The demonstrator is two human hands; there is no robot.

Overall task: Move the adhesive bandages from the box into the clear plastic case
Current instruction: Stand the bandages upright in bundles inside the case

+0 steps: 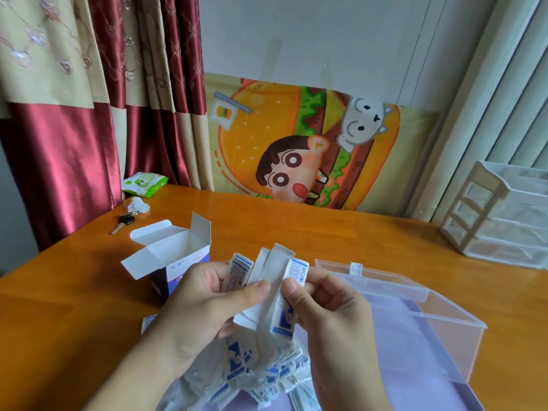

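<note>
An opened white and blue bandage box (175, 256) stands upright on the wooden table, flaps spread. My left hand (201, 310) grips a fan of wrapped adhesive bandages (267, 280) in front of the box. My right hand (329, 310) pinches one blue-printed bandage strip (293, 292) at the right side of that bunch. Below both hands lies a clear plastic bag with several more bandages (252, 372). The clear plastic case (430, 321) sits open to the right of my hands, on a lilac surface.
A white drawer organiser (504, 215) stands at the table's far right. A key (123, 223), crumpled tissue (137, 205) and a green wipes pack (145, 183) lie at the far left by the curtain. A cartoon burger cloth (296, 143) leans against the wall.
</note>
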